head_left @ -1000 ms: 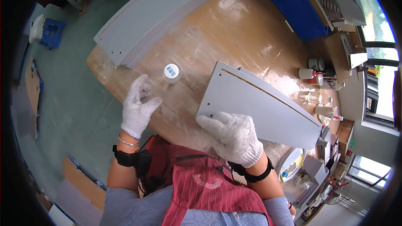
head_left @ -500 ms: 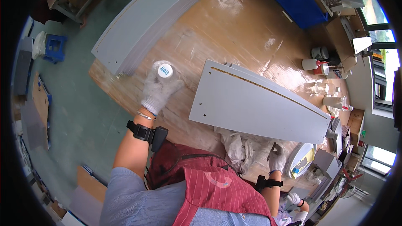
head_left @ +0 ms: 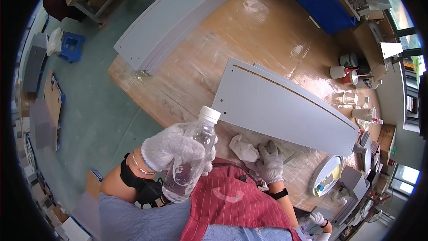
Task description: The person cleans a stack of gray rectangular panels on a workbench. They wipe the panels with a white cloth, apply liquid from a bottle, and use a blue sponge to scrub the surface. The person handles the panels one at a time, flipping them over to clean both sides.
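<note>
My left hand [head_left: 178, 148], in a white knit glove, is wrapped around a clear plastic bottle [head_left: 183, 178] with a white cap and some clear liquid inside. The bottle is tilted, cap toward the table, in front of my body. My gloved right hand [head_left: 270, 163] is low at the near table edge, with a crumpled white rag [head_left: 244, 148] pinched between thumb and fingers. Just right of that hand, a scraper [head_left: 292, 156] lies on the table. Beyond both hands rests a grey panel [head_left: 285, 109] with a brown groove and small holes.
A stack of grey panels [head_left: 178, 15] spans the far left of the wooden table [head_left: 178, 93]. Bottles and cans [head_left: 352, 99] stand along the right side. A round white lid [head_left: 327, 174] with yellow smears lies near right, and a co-worker's gloved hand [head_left: 317, 218] shows below it.
My left hand has drawn the bottle from the table toward my body and tipped it. My right hand has let go of the scraper, moved left and taken hold of the rag.
</note>
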### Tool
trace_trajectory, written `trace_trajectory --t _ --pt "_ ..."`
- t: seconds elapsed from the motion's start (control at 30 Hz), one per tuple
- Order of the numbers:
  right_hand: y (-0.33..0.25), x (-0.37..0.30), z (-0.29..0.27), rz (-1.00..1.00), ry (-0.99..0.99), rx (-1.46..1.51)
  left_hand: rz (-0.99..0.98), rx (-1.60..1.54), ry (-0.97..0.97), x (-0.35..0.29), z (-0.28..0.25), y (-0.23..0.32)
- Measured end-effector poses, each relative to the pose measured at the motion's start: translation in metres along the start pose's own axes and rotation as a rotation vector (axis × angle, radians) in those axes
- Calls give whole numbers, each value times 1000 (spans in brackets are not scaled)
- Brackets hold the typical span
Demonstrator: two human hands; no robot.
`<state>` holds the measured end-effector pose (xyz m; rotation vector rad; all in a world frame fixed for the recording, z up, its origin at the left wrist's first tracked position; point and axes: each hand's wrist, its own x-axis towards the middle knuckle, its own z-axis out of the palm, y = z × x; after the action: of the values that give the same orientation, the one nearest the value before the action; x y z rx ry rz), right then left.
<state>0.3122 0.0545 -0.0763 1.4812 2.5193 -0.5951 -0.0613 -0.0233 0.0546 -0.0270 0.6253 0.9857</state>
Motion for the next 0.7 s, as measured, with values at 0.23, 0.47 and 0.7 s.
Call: trace_trajectory --t 0.23,0.47,0.7 --pt "1 -8 2 88 51 156 -46 -248 -21 19 10 -20" --pt "18 -28 6 198 112 502 -29 -289 42 15 11 -28" --pt "2 -37 -97 320 -106 823 465 125 170 2 3 16"
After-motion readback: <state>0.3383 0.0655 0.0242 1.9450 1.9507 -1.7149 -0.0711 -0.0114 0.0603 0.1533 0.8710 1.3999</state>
